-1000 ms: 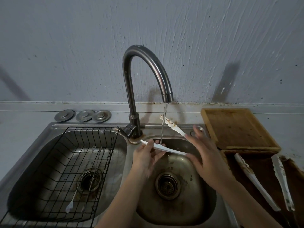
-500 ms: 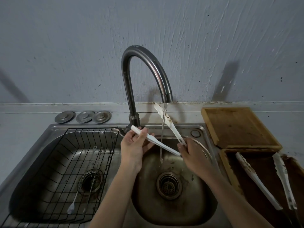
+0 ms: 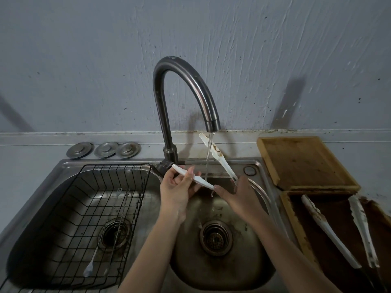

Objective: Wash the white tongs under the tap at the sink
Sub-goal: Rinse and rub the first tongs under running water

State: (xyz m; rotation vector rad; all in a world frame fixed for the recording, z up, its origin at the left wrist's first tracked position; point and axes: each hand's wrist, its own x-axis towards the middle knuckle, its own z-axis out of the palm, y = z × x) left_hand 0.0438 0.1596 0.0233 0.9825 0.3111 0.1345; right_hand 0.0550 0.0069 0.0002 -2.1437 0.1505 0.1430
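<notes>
We are holding the tongs (image 3: 213, 163) spread in a V at the centre of the frame, above the right basin of the sink (image 3: 257, 166); our right hand (image 3: 239, 197) is gripping them at the hinge end, where the two arms meet, so both arms are standing free for rinsing; our left hand (image 3: 177, 191) is holding the lower arm, its fingers (image 3: 189, 175) curled over the plastic, apparently to steady it and rub it; the upper arm is slanting up to the spout of the tap (image 3: 186, 85), so the water (image 3: 208, 157) is running along it, past the brown stain on its outer half, and dropping into the basin toward the drain (image 3: 215, 237); we judge the wash to be under way but unfinished, since that stain is still showing; at the right edge, more soiled white tongs (image 3: 330, 231) are lying in a brown tray (image 3: 296, 225) on the desk, probably waiting their turn; in the left basin a wire rack (image 3: 101, 208) is carrying thin utensils, perhaps draining there.
</notes>
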